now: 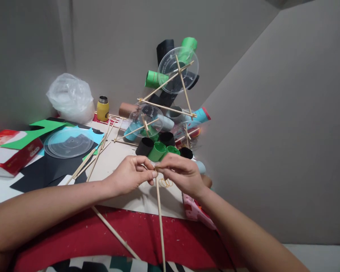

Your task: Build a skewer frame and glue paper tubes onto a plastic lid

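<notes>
A thin wooden stick [159, 211] stands nearly upright in front of me, its lower end running down towards my lap. At its top end my left hand [132, 174] pinches it between thumb and fingers. My right hand [184, 173] is closed on the same tip from the other side, fingertips touching the left ones. Whatever small thing may be between the fingertips is too small to make out. Just behind the stick, a few yellow rubber bands [166, 183] lie on the pale board [138, 198]. A second wooden stick [116, 231] slants below my left forearm.
Behind my hands stand green paper tubes [158, 152] and black tubes [144, 146]. Stick triangles [167, 107] and clear plastic lids [163, 84] rise behind them. At left lie paper sheets, a red box [14, 153] and loose sticks [87, 162]. A pink tool [197, 209] is at right.
</notes>
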A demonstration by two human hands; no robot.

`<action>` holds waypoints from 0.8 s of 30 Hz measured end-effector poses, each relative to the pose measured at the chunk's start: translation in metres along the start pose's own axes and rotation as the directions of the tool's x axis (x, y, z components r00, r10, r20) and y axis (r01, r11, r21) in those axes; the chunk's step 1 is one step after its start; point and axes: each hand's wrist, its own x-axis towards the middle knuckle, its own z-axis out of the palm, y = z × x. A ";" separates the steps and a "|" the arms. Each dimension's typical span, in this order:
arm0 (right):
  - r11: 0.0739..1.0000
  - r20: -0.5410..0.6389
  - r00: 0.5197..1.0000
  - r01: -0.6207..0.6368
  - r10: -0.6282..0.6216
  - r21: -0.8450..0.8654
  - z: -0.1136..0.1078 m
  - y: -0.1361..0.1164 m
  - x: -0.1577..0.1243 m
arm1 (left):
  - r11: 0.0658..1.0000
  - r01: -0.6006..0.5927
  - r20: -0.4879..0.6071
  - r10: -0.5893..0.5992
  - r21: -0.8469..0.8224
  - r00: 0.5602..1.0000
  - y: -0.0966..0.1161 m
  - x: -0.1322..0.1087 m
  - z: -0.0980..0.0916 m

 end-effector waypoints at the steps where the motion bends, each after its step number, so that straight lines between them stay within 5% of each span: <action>1: 0.993 -0.034 0.995 0.095 -0.097 -0.074 0.001 -0.001 -0.004 | 1.000 -0.008 0.009 0.008 0.003 1.000 0.000 -0.001 0.000; 5: 0.924 -0.022 0.956 0.276 -0.292 -0.266 0.004 -0.005 -0.014 | 0.999 -0.025 0.021 0.024 0.036 0.999 0.001 -0.002 -0.001; 10: 0.922 -0.028 0.961 0.257 -0.276 -0.290 0.008 -0.004 -0.016 | 0.998 0.015 0.023 -0.017 0.068 1.000 -0.003 0.002 -0.005; 14: 0.968 -0.125 0.990 0.034 -0.067 -0.249 0.016 0.002 -0.026 | 0.999 0.039 -0.004 -0.038 0.021 0.999 -0.004 0.008 -0.011; 17: 0.974 -0.168 0.966 -0.210 0.195 -0.079 0.027 0.003 -0.037 | 0.999 0.036 -0.036 -0.037 -0.041 0.999 -0.001 0.011 -0.015; 21: 0.848 0.009 0.866 -0.491 0.500 0.200 0.046 -0.001 -0.047 | 0.996 0.035 -0.081 -0.042 -0.085 0.996 0.000 0.014 -0.018; 24: 0.759 0.108 0.810 -0.580 0.576 0.296 0.057 -0.005 -0.048 | 0.995 0.050 -0.070 -0.057 -0.089 0.996 0.001 0.016 -0.021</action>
